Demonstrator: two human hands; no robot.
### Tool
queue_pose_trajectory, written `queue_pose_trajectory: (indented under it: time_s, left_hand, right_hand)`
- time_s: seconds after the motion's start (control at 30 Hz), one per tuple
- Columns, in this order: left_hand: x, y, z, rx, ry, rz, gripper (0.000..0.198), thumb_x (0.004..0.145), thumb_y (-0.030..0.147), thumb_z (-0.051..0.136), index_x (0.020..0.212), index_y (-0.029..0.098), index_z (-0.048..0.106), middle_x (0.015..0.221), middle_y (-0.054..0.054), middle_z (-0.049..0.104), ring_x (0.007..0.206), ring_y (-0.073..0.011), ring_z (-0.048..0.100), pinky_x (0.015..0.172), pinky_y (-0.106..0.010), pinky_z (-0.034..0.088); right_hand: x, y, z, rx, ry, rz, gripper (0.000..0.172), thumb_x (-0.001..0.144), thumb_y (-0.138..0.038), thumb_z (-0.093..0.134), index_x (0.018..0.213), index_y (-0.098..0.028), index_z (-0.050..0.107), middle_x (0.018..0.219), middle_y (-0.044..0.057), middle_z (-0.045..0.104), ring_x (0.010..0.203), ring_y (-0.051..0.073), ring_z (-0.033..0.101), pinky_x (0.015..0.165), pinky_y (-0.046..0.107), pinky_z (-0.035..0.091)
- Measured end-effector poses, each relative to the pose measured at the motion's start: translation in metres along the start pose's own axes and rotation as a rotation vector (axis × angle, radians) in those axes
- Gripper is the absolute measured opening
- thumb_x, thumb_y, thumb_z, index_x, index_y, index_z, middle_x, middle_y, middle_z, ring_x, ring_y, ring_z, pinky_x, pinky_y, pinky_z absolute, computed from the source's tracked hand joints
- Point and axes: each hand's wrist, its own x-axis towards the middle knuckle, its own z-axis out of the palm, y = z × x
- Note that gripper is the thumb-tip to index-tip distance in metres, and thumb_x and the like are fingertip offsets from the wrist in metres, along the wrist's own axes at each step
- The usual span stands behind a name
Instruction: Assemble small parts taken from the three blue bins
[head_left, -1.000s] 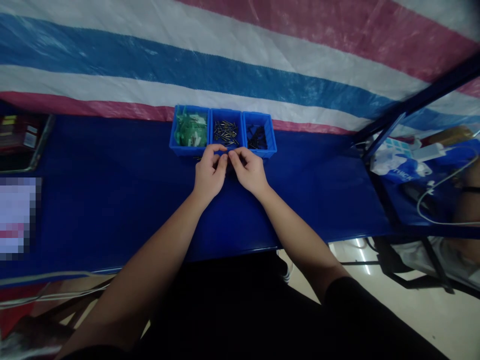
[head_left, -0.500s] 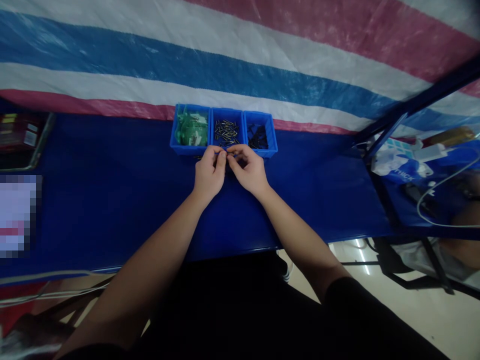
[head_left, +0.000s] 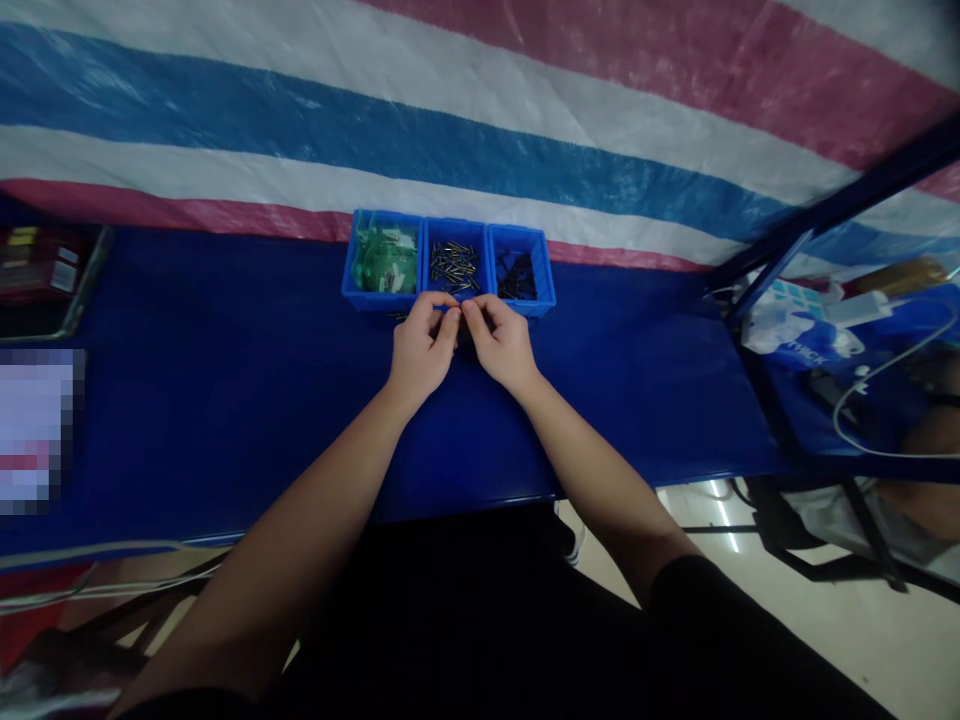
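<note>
My left hand (head_left: 424, 345) and my right hand (head_left: 500, 340) meet fingertip to fingertip just in front of the middle blue bin (head_left: 426, 245). Both are closed in a pinch, and whatever lies between the fingertips is too small to make out. Thin brass-coloured metal pieces (head_left: 454, 263), possibly screws, are heaped in the middle bin. The left bin (head_left: 360, 299) contains a green plastic bag (head_left: 373, 262) with pale pieces. Small black parts (head_left: 516, 277) lie in the right bin (head_left: 547, 268). A few brass-coloured pieces (head_left: 400, 316) show on the table beside my left hand.
The bins stand on a blue-covered table (head_left: 225, 400) against a striped tarp (head_left: 450, 130). At far left are a tray with dark red boxes (head_left: 37, 265) and a blurred-out pale item (head_left: 34, 430). A metal frame post (head_left: 765, 380), bags (head_left: 802, 335) and a person's arm (head_left: 930, 490) are at right.
My hands have shifted very slightly to the right, with the fingertips still together. The bins have stayed in place.
</note>
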Motion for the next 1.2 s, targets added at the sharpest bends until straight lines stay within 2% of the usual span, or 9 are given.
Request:
queue_pose_trajectory:
  time_s: [0.1,0.23,0.3,0.4,0.53,0.67,0.9,1.2]
  left_hand:
    - [0.0005,-0.0008,-0.0004,0.027,0.014,0.009,0.023,0.098,0.046,0.049,0.104,0.025,0.056,0.058,0.005,0.058,0.05,-0.0107,0.057,0.056,-0.025,0.044]
    - [0.0015,-0.0036,-0.0005,0.039,0.036,0.011,0.023,0.099,0.045,0.047,0.102,0.024,0.055,0.057,0.005,0.057,0.048,-0.0103,0.054,0.055,-0.025,0.042]
    - [0.0017,-0.0042,-0.0006,0.043,0.046,0.008,0.024,0.099,0.046,0.047,0.098,0.023,0.055,0.056,0.005,0.055,0.048,-0.01,0.053,0.054,-0.025,0.041]
    - [0.0018,-0.0036,-0.0011,0.059,0.051,0.01,0.028,0.099,0.047,0.047,0.091,0.022,0.055,0.059,0.004,0.055,0.052,-0.01,0.053,0.056,-0.024,0.041]
    - [0.0019,-0.0024,-0.0015,0.055,0.06,0.008,0.03,0.098,0.049,0.048,0.089,0.022,0.057,0.062,0.003,0.056,0.056,-0.0101,0.054,0.057,-0.024,0.042]
    - [0.0021,-0.0029,-0.0007,0.011,0.049,-0.003,0.027,0.098,0.048,0.048,0.093,0.022,0.057,0.059,0.004,0.055,0.052,-0.0099,0.054,0.055,-0.024,0.042]
    - [0.0014,-0.0029,-0.0001,0.0,-0.009,-0.002,0.017,0.094,0.039,0.055,0.102,0.024,0.058,0.058,0.005,0.058,0.049,-0.0098,0.054,0.054,-0.024,0.044]
    - [0.0009,-0.0015,0.0005,0.003,-0.024,0.016,0.022,0.086,0.031,0.066,0.106,0.024,0.059,0.06,0.007,0.054,0.051,-0.0078,0.05,0.056,-0.023,0.042]
  right_hand:
    - [0.0001,-0.0011,0.0,-0.002,0.0,-0.001,0.033,0.097,-0.049,0.05,0.088,-0.02,0.062,0.076,0.0,0.062,0.069,0.012,0.056,0.067,0.028,0.046]
    - [0.0008,-0.0009,0.0005,0.006,-0.005,-0.03,0.025,0.095,-0.043,0.055,0.102,-0.02,0.063,0.09,0.003,0.067,0.076,0.013,0.06,0.071,0.028,0.05]
    - [0.001,0.0003,0.0007,-0.001,-0.012,-0.037,0.024,0.093,-0.039,0.057,0.107,-0.02,0.062,0.096,0.004,0.068,0.079,0.013,0.061,0.07,0.028,0.051]
    - [0.0009,0.0018,0.0005,-0.015,-0.019,-0.05,0.02,0.092,-0.035,0.058,0.105,-0.02,0.064,0.099,0.005,0.069,0.078,0.013,0.062,0.065,0.027,0.049]
    - [0.0008,0.0005,-0.001,-0.026,0.014,-0.091,0.018,0.091,-0.033,0.06,0.099,-0.019,0.068,0.095,0.005,0.069,0.076,0.014,0.062,0.064,0.028,0.048]
    - [0.0021,-0.0026,-0.0031,-0.036,0.035,-0.129,0.021,0.093,-0.038,0.059,0.091,-0.019,0.069,0.09,0.005,0.069,0.081,0.015,0.062,0.072,0.031,0.05]
    - [0.0038,-0.0025,-0.0043,-0.073,0.055,-0.067,0.03,0.094,-0.043,0.056,0.079,-0.02,0.067,0.077,0.003,0.066,0.073,0.015,0.059,0.07,0.031,0.047]
    - [0.0039,0.0014,-0.0032,-0.084,0.066,-0.023,0.029,0.094,-0.042,0.057,0.08,-0.02,0.069,0.079,0.003,0.068,0.073,0.014,0.059,0.07,0.03,0.046]
